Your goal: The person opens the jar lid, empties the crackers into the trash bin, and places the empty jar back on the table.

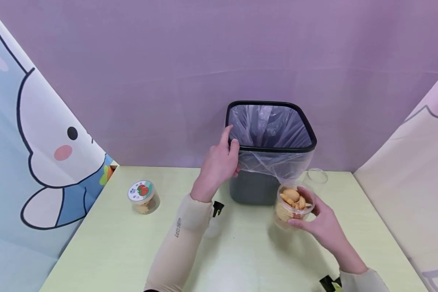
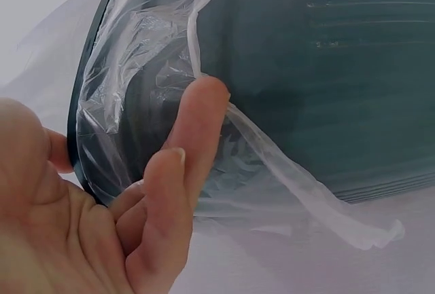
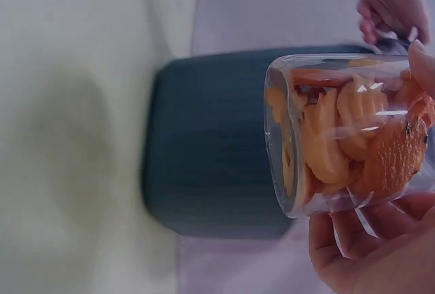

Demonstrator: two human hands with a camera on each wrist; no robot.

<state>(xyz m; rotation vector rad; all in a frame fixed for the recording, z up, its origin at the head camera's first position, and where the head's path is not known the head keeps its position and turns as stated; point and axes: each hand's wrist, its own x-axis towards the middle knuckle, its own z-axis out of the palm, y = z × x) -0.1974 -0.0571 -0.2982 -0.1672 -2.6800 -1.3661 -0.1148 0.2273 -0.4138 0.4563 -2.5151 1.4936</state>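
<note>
A dark grey trash bin [image 1: 253, 188] with a black rim and a clear plastic liner [image 1: 277, 162] stands at the back of the table. My left hand [image 1: 219, 164] grips its left rim, with some fingers [image 2: 197, 131] outside against the overhanging liner. In front of the bin's right side, my right hand [image 1: 323, 221] holds a clear plastic tub [image 1: 282, 215] around its side. Orange-brown crackers or cookies [image 3: 340, 131] fill the tub, which is lidless and raised off the table. The bin's floor is hidden.
A second clear tub [image 1: 151, 205] with a strawberry-printed lid stands on the table at the left. A clear round lid [image 1: 317, 175] lies right of the bin. Behind the pale table [image 1: 106, 243] hangs a purple cloth [image 1: 149, 81], with printed cloths at both sides.
</note>
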